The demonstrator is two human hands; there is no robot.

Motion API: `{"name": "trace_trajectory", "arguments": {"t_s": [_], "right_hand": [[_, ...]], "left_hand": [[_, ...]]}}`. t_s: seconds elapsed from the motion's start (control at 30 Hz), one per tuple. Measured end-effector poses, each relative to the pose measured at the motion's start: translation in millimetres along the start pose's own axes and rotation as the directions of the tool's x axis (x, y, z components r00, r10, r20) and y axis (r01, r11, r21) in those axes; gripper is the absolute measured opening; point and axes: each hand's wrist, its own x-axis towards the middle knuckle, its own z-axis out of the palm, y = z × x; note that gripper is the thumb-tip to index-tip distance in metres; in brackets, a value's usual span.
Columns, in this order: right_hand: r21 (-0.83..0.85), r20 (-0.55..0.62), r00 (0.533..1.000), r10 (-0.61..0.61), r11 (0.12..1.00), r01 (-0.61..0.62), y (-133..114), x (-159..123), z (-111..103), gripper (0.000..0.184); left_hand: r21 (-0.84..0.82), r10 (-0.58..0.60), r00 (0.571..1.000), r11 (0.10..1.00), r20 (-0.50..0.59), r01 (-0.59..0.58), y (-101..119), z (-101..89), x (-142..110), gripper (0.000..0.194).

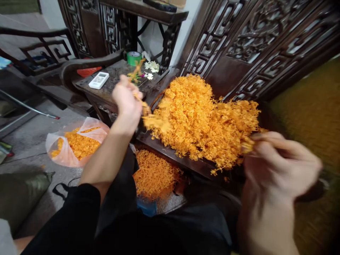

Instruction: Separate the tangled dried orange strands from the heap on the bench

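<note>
A large heap of orange flower sprigs [196, 117] lies on a dark wooden bench [172, 152] in front of me. My left hand [127, 94], slightly blurred, is closed around an orange flower sprig [158, 122] whose blossoms hang beside the heap's left edge. My right hand [278, 163] is at the heap's right end, thumb and fingers pinched on a small orange flower piece [247, 146]. Below the bench, between my legs, is a pile of thin orange stems [154, 173], with something blue under it.
A pinkish plastic bag [67, 156] of orange blossoms stands on the floor at left. The side table [114, 72] bears a white remote [99, 80], green tape roll [134, 58] and white flowers [152, 66]. Carved wooden furniture [239, 46] stands behind the heap.
</note>
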Motion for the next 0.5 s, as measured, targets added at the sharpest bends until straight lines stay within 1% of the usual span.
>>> {"name": "trace_trajectory", "arguments": {"t_s": [0.03,0.07,0.1,0.13,0.17,0.2,0.23,0.3,0.37,0.4,0.43,0.5], "right_hand": [[0.028,-0.042,0.999,-0.023,0.999,0.024,1,2,-3,0.024],[0.057,-0.050,0.999,-0.006,0.998,0.009,2,3,-6,0.026],[0.084,-0.021,0.998,0.054,0.995,-0.052,4,2,-7,0.026],[0.100,0.043,0.988,0.150,0.983,-0.154,7,0,-6,0.026],[0.107,0.123,0.959,0.255,0.957,-0.268,10,-3,-4,0.027],[0.114,0.193,0.921,0.338,0.925,-0.364,13,-6,-1,0.031],[0.122,0.244,0.884,0.400,0.891,-0.437,17,-10,3,0.034],[0.130,0.321,0.804,0.500,0.818,-0.560,24,-16,10,0.039],[0.132,0.381,0.733,0.564,0.751,-0.647,28,-20,14,0.035],[0.135,0.406,0.704,0.582,0.724,-0.676,29,-22,14,0.032],[0.136,0.423,0.685,0.593,0.706,-0.695,31,-23,15,0.029],[0.114,0.427,0.669,0.609,0.697,-0.708,39,-19,16,0.025]], "left_hand": [[-0.017,0.035,0.999,0.999,-0.010,-0.035,6,-1.6,3,0.038],[-0.017,0.047,0.999,0.999,0.011,-0.047,10,-2.7,2,0.039],[0.008,0.030,0.997,1.000,0.067,-0.031,13,-3.1,-2,0.038],[0.056,-0.012,0.990,0.998,0.143,0.004,13,-2.9,-9,0.037],[0.122,-0.071,0.972,0.992,0.224,0.045,12,-2.3,-19,0.035],[0.192,-0.133,0.947,0.978,0.294,0.078,9,-1.5,-30,0.033],[0.254,-0.186,0.919,0.962,0.347,0.098,6,-0.8,-42,0.033],[0.330,-0.241,0.881,0.938,0.407,0.104,-1,-0.9,-61,0.033],[0.368,-0.279,0.859,0.923,0.430,0.115,-7,-3.7,-70,0.034],[0.380,-0.296,0.850,0.917,0.435,0.125,-10,-6.0,-72,0.034],[0.388,-0.313,0.842,0.912,0.439,0.136,-12,-8.8,-71,0.034],[0.391,-0.334,0.825,0.908,0.456,0.151,-18,-14.5,-68,0.034]]}}
